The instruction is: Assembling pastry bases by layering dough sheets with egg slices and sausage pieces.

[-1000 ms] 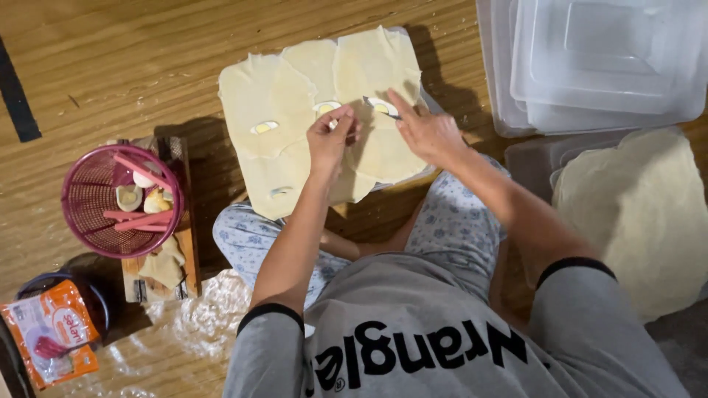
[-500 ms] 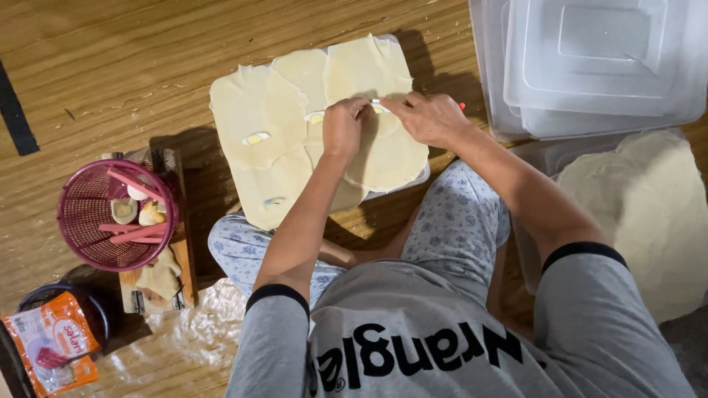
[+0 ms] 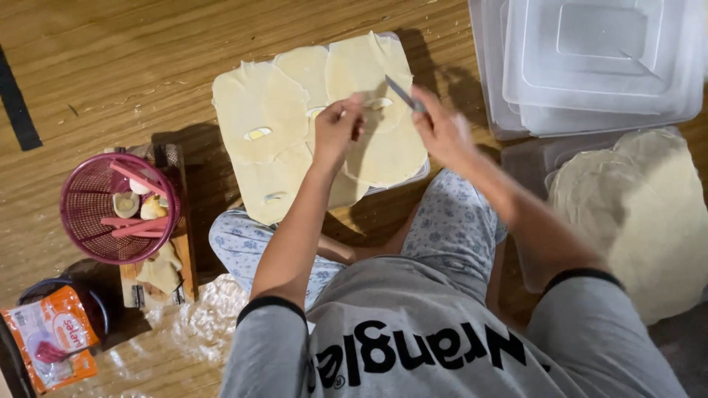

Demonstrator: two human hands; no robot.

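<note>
Several thin pale dough sheets [image 3: 258, 110] lie overlapping on a tray [image 3: 420, 174] on the wooden floor before me. Small egg slices sit on them, one [image 3: 257, 133] on the left sheet and one [image 3: 380, 103] near my hands. My left hand [image 3: 337, 127] pinches a small pale piece above the middle sheets. My right hand [image 3: 442, 127] holds a small knife [image 3: 402, 92], blade pointing up-left over the dough. My crossed legs in patterned trousers lie just below the tray.
A pink mesh basket [image 3: 85, 221] with egg halves and pink sausage sticks sits on a wooden board at left. An orange packet [image 3: 51, 339] lies lower left. Clear plastic containers [image 3: 590, 59] stand upper right. A stack of round dough sheets [image 3: 649, 214] lies at right.
Both hands have lifted slightly off the dough. My right hand has drawn to the right and now shows the knife raised; my left hand has pinched up a small piece.
</note>
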